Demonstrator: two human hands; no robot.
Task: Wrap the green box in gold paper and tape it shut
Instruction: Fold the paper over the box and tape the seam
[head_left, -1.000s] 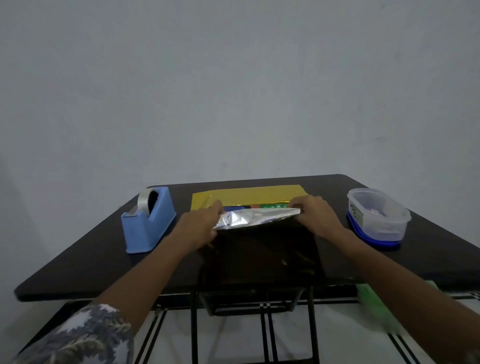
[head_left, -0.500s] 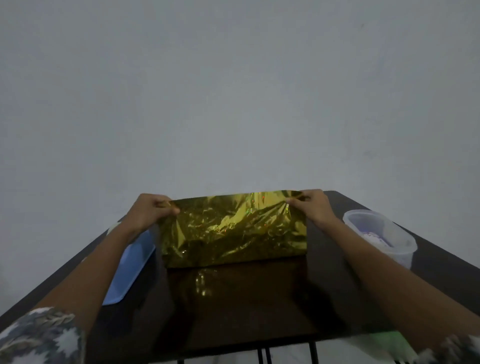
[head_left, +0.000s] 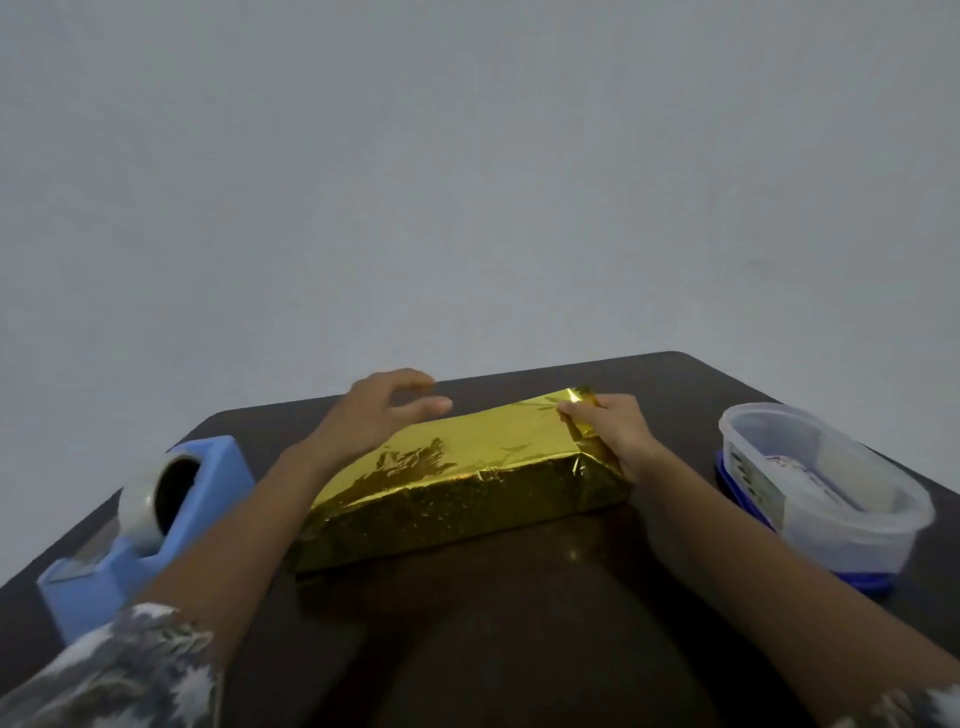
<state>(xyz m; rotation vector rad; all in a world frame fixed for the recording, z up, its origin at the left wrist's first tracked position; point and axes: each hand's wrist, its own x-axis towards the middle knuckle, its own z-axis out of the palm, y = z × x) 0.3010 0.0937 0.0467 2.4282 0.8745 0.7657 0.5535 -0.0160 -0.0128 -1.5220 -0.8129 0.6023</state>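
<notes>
Right hand (head_left: 608, 434) pinches the gold paper (head_left: 467, 467) at its far right corner; left hand (head_left: 376, 410) hovers open over the far left end.

Left fingers are spread, loosely curved and hold nothing; I cannot tell whether they touch the foil. The sheet drapes over a long block in the middle of the dark table (head_left: 519, 634), presumably the green box, which is fully hidden, and no tape shows on it yet. To fold well, I judge the right pinch should draw the sheet taut across the top while the left palm presses flat and creases it along the far edge. The foil looks crinkly and likely to spring back if released. The blue tape dispenser (head_left: 208, 483) sits at the near left beside the left forearm, so that hand suits fetching tape. A clear plastic container (head_left: 831, 499) stands apart at right.
</notes>
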